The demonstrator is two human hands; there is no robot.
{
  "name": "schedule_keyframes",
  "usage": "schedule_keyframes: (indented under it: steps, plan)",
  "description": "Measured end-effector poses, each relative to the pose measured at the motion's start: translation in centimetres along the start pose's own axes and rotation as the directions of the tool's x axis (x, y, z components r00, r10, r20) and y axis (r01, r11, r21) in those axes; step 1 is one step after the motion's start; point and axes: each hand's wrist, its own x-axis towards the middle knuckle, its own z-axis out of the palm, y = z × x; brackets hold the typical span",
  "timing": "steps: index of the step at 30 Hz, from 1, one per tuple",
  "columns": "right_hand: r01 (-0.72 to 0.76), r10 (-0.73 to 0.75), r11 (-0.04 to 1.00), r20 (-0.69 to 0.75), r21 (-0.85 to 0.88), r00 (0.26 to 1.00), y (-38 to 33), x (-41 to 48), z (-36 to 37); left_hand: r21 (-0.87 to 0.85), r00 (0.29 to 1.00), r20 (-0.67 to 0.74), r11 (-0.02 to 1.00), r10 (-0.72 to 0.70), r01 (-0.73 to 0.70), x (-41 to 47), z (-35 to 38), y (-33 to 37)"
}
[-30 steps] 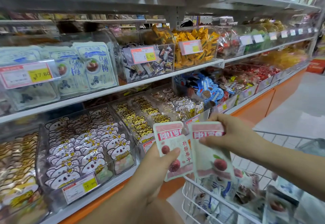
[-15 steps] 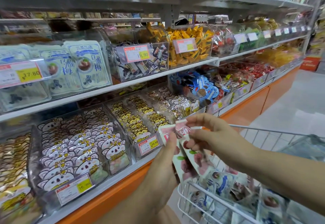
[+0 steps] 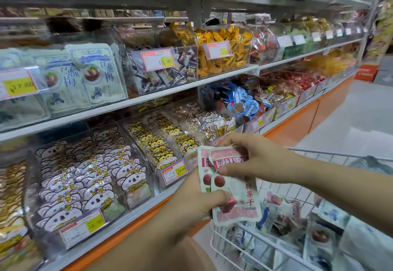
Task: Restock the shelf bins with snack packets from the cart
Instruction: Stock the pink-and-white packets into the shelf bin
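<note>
Where the two pink plum packets were held side by side a second ago, they now overlap as one stack | judged ready for a shelf bin, none placed yet | left hand curled beneath, thumb clamping both | right hand pinching the top edge | stack above cart, near the shelf.

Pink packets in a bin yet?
No, the left hand and right hand hold the pink packets by the cart.
</note>
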Motion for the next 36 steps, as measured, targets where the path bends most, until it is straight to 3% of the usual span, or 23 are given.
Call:
schedule_keyframes:
  steps: [6, 10, 14, 16, 17, 19, 22, 27, 36]
  plan:
    - [-0.033, 0.083, 0.969, -0.197, 0.243, 0.977, 0.4, 0.1, 2.2, 0.035, 0.997, -0.070, 0.999, 0.040, -0.038, 0.3, 1.0, -0.5]
    - [-0.024, 0.069, 0.957, -0.147, 0.289, 0.987, 0.8, 0.2, 1.7, 0.070, 0.980, -0.176, 0.994, 0.095, -0.084, 0.6, 1.3, -0.5]
    - [-0.028, 0.088, 0.927, -0.142, 0.374, 0.986, 4.3, 0.6, 0.4, 0.224, 0.962, -0.221, 0.968, 0.160, -0.109, 0.7, 0.3, -0.8]
    - [-0.098, 0.136, 0.972, -0.170, 0.213, 0.976, 8.1, 0.8, -0.6, 0.254, 0.954, -0.250, 0.962, 0.163, -0.098, 1.0, -0.5, -0.9]
    - [-0.148, 0.143, 0.989, -0.155, -0.022, 0.977, 10.4, 0.7, -0.9, 0.269, 0.953, -0.259, 0.959, 0.161, -0.089, 1.1, -0.8, -0.9]
    - [-0.207, 0.253, 0.861, 0.037, -0.465, 0.967, 15.2, -0.1, -0.5, 0.288, 0.950, -0.270, 0.954, 0.158, -0.077, 1.3, -1.1, -1.0]
    - [-0.121, 0.457, 0.671, 0.279, -0.732, 0.845, 20.4, -2.1, 1.5, 0.274, 0.950, -0.274, 0.959, 0.150, -0.072, 1.7, -1.0, -1.1]
    - [0.064, 0.405, 0.516, 0.310, -0.854, 0.860, 22.6, -2.3, 2.1, 0.256, 0.948, -0.296, 0.966, 0.120, -0.042, 2.0, -0.9, -1.3]
    - [-0.033, 0.526, 0.459, 0.242, -0.888, 0.816, 16.6, -1.6, -2.6, 0.226, 0.942, -0.328, 0.974, 0.074, 0.003, 1.8, -1.8, -1.4]
